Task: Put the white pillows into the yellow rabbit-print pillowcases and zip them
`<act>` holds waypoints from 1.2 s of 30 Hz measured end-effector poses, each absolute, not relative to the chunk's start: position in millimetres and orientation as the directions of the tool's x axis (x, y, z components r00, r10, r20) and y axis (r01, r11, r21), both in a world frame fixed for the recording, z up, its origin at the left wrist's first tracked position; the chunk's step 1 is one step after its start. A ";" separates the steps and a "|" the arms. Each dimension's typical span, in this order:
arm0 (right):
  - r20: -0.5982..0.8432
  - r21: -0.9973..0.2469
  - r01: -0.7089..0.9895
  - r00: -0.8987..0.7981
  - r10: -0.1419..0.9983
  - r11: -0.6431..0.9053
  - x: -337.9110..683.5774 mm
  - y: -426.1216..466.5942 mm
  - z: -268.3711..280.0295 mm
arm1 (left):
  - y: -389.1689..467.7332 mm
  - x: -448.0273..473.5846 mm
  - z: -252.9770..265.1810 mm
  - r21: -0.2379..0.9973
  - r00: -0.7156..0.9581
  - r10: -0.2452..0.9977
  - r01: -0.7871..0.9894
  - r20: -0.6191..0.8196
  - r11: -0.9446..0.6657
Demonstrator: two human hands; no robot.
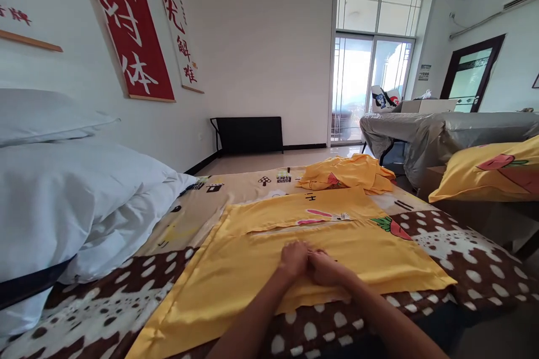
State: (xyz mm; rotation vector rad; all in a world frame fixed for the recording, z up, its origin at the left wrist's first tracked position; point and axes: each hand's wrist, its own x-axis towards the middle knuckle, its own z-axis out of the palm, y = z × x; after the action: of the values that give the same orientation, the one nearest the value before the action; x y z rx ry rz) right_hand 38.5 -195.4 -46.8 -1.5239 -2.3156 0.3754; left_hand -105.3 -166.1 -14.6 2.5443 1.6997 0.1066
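Observation:
A yellow pillowcase (pixel 236 269) lies spread flat before me, printed with a rabbit and a carrot. Across its upper part runs a long slit (pixel 278 229), slightly parted. My left hand (pixel 295 258) rests on the cloth below this slit, its fingers curled down and closed on the fabric. Close against it, my right hand (pixel 326 268) is also closed on the cloth, and the two hands touch at the fingers. Whatever lies under the fingertips is hidden by the hands.
The pillowcase lies on a brown and beige patterned blanket (pixel 311 325). Crumpled yellow cloth (pixel 345 174) sits beyond it. White pillows (pixel 105 190) are piled at left. A stuffed yellow pillow (pixel 497 171) is at right, before a plastic-covered table (pixel 429 129).

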 end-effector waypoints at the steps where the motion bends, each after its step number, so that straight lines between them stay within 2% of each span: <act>1: 0.127 -0.389 0.825 -0.392 0.911 0.409 32.0 -193.7 -48.0 | -166.5 -96.7 -18.2 0.110 0.398 0.917 0.911 0.025 -0.398; 3: 0.122 -0.371 0.839 -0.380 0.917 0.398 44.7 -190.7 -49.4 | -167.3 -98.6 -25.2 0.121 0.442 0.896 0.887 0.052 -0.445; 5: 0.121 -0.363 0.876 -0.295 0.948 0.319 85.1 -189.0 -51.6 | -168.0 -117.7 -31.6 0.133 0.471 0.879 0.869 0.071 -0.476; 8: 0.091 -0.285 0.957 -0.028 0.995 0.053 164.6 -190.6 -61.2 | -170.6 -147.3 -39.2 0.135 0.448 0.891 0.881 0.075 -0.454; 11: 0.082 -0.179 0.964 0.215 0.973 -0.198 223.5 -195.5 -71.0 | -178.5 -150.2 -43.8 0.136 0.443 0.895 0.884 0.055 -0.447; 13: 0.077 -0.174 0.947 0.287 0.955 -0.270 239.3 -197.7 -71.5 | -188.0 -136.1 -45.1 0.147 0.518 0.855 0.844 0.025 -0.516; 15: 0.088 -0.180 0.939 0.312 0.946 -0.293 236.2 -196.9 -67.0 | -200.4 -114.2 -45.0 0.196 0.673 0.740 0.727 -0.007 -0.659; 17: 0.116 -0.193 0.946 0.284 0.952 -0.258 217.4 -192.9 -60.5 | -213.8 -89.7 -43.1 0.265 0.821 0.571 0.554 -0.014 -0.789; 20: 0.139 -0.241 0.968 0.106 0.985 -0.070 169.9 -185.6 -52.9 | -231.1 -58.1 -36.5 0.332 0.929 0.368 0.340 0.023 -0.880; 24: 0.111 -0.324 0.914 -0.221 0.969 0.245 108.7 -186.8 -49.8 | -241.7 -46.5 -22.8 0.422 0.974 0.208 0.150 0.094 -0.894; 26: 0.103 -0.347 0.879 -0.313 0.944 0.329 99.5 -192.8 -51.6 | -239.0 -61.6 -15.9 0.513 0.981 0.180 0.120 0.069 -0.850; 27: 0.100 -0.353 0.873 -0.322 0.941 0.336 103.6 -196.8 -53.7 | -235.6 -75.6 -13.1 0.566 0.981 0.192 0.135 0.041 -0.813; 29: 0.094 -0.349 0.896 -0.259 0.961 0.276 129.7 -206.0 -60.4 | -226.5 -117.1 -9.1 0.676 0.953 0.301 0.240 -0.029 -0.697; 31: 0.098 -0.317 0.937 -0.123 0.988 0.148 175.0 -216.8 -70.7 | -217.7 -174.1 -6.7 0.779 0.829 0.550 0.412 -0.104 -0.472; 32: 0.111 -0.292 0.953 -0.051 0.992 0.082 201.1 -222.4 -76.7 | -214.5 -206.1 -5.5 0.797 0.731 0.663 0.493 -0.161 -0.350; 34: 0.132 -0.249 0.968 0.064 0.989 -0.030 250.1 -233.0 -87.5 | -211.0 -268.8 -0.6 0.804 0.544 0.797 0.580 -0.263 -0.130; 36: 0.138 -0.178 0.973 0.169 0.976 -0.144 281.3 -239.4 -91.7 | -209.6 -317.3 8.8 0.769 0.420 0.817 0.638 -0.395 0.044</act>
State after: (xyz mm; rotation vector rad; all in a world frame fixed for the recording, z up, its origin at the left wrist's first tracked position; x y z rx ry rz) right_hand 281.3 -239.4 -91.7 -2.2183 -1.8902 0.0152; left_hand -317.3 -209.6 8.8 1.6640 1.2892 0.2220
